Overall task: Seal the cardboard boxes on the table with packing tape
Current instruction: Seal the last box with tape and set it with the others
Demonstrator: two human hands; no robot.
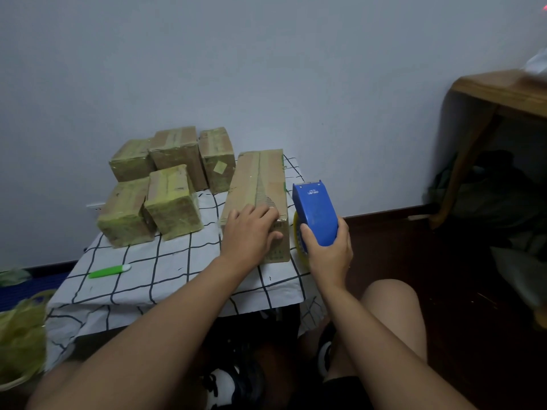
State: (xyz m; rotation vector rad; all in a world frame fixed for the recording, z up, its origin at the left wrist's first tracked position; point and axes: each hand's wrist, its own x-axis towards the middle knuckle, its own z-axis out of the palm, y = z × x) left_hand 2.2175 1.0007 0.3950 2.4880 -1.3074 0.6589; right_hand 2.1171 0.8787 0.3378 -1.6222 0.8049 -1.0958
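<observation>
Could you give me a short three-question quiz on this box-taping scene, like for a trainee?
1. True or false: the right hand grips the blue tape dispenser.
2. Where does the left hand rest?
A. on the green marker
B. on the near end of the long box
C. on the checked tablecloth
3. Fill in: the five small boxes stand to the ____ of the long box.

Key:
1. True.
2. B.
3. Left; they are already wrapped in yellowish tape.
</observation>
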